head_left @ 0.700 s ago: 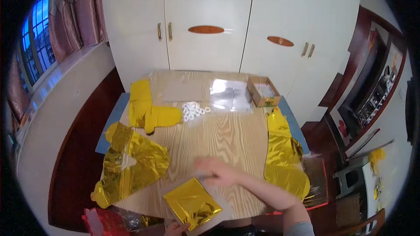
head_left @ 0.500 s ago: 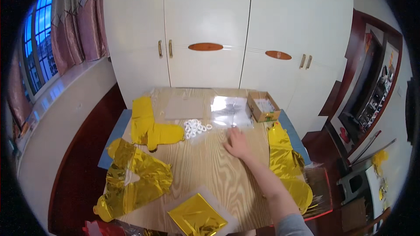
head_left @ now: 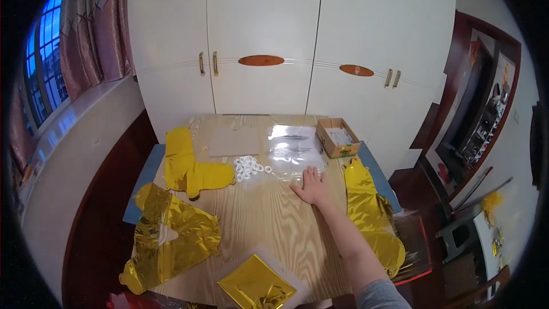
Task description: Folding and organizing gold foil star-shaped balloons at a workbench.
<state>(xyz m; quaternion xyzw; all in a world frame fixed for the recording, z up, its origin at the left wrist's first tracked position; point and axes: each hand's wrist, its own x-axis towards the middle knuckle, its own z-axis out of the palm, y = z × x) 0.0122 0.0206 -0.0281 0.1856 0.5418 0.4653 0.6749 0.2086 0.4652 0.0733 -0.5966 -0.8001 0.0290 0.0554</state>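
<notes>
1. Where the wooden table (head_left: 269, 223) meets the near edge of a clear plastic bag (head_left: 296, 150), the right hand (head_left: 311, 186) lies palm down, its fingers (head_left: 310, 172) straight and slightly spread, the tips touching or just short of the bag's edge (too small to tell which); it pinches nothing.
2. The bag lies flat toward the far side of the table, right of centre, with a printed sheet showing through it.
3. Just left of the bag sits a cluster of small white rings (head_left: 247, 167), and behind them a flat sheet of brown cardboard (head_left: 234, 141).
4. To the right of the bag stands a small open cardboard box (head_left: 338, 138).
5. A long gold foil balloon (head_left: 372, 212) lies along the right edge, beside the forearm.
6. A yellow foil balloon (head_left: 189, 169) lies at the left, a crumpled gold foil balloon (head_left: 171, 237) nearer, and a square gold foil packet (head_left: 256, 286) at the near edge.
7. The left hand is out of view.
8. White cupboard doors (head_left: 263, 40) stand behind the table.
</notes>
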